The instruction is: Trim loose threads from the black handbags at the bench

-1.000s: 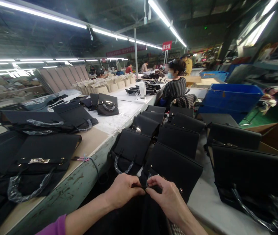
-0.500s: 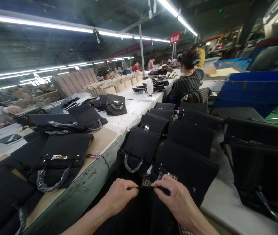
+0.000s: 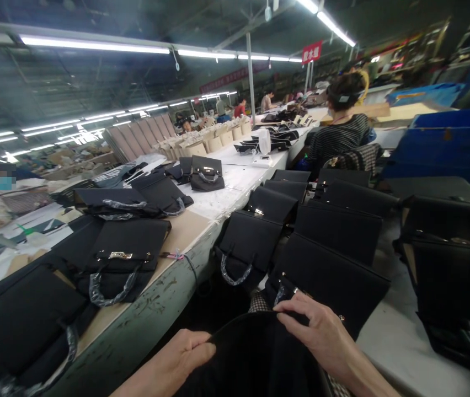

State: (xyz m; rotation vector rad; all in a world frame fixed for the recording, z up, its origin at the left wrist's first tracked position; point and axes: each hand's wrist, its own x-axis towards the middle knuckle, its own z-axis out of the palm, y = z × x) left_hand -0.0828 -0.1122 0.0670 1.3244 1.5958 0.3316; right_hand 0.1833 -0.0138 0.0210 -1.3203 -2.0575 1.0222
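Observation:
At the bottom of the view both my hands grip the upper edge of a black bag piece point(image 3: 255, 358) in my lap. My left hand point(image 3: 181, 361) pinches that edge on the left. My right hand point(image 3: 321, 336) curls its fingers over the edge on the right, just in front of a black handbag point(image 3: 334, 278) with a metal clasp. Several more black handbags point(image 3: 255, 237) stand in rows beyond it.
A long worktable point(image 3: 185, 226) on my left carries several black handbags point(image 3: 123, 256) with wrapped handles. A person in a striped top point(image 3: 340, 138) sits ahead with their back to me. Blue bins point(image 3: 442, 149) stand at the right. Other workers sit far off.
My hands have moved apart along the black edge and sit lower in view. The camera has swung slightly left and up, so the bags appear shifted right.

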